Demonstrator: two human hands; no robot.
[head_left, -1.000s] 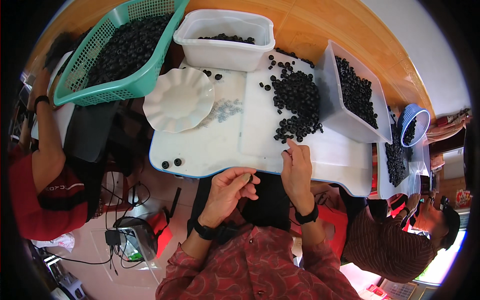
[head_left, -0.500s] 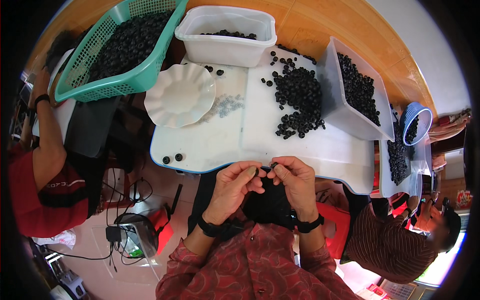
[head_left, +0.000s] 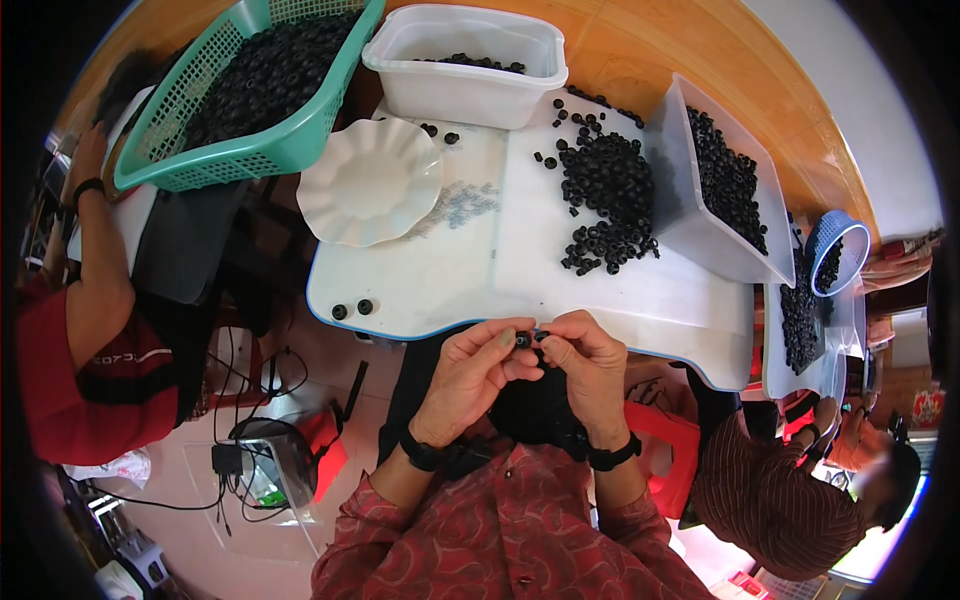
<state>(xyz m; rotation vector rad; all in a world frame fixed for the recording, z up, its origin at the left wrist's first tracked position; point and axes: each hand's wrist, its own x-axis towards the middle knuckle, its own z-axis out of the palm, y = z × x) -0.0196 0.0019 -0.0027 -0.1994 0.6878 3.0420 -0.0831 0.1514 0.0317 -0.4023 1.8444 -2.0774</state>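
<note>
Above my lap at the table's front edge, my left hand (head_left: 462,385) pinches a small round black part (head_left: 522,340) whose hole shows. Close beside it, my right hand (head_left: 590,380) has thumb and forefinger closed on a smaller black piece (head_left: 541,336). Whether the two pieces touch is too small to tell. Two black parts (head_left: 352,309) sit at the table's front left corner. A large pile of black parts (head_left: 605,185) lies on the white table (head_left: 420,290) beyond my right hand. Many tiny clear pieces (head_left: 465,205) are scattered near a white wavy-edged plate (head_left: 370,228).
A green basket (head_left: 290,140) of black parts stands at the far left. Behind the plate is a white tub (head_left: 465,95); a translucent bin (head_left: 690,215) holds more at right, with a blue basket (head_left: 840,250) beyond. People sit on both sides.
The table and containers have shifted slightly right in view. The black part in my left hand has turned and shows more of its holed end. Both hands keep their pinch.
</note>
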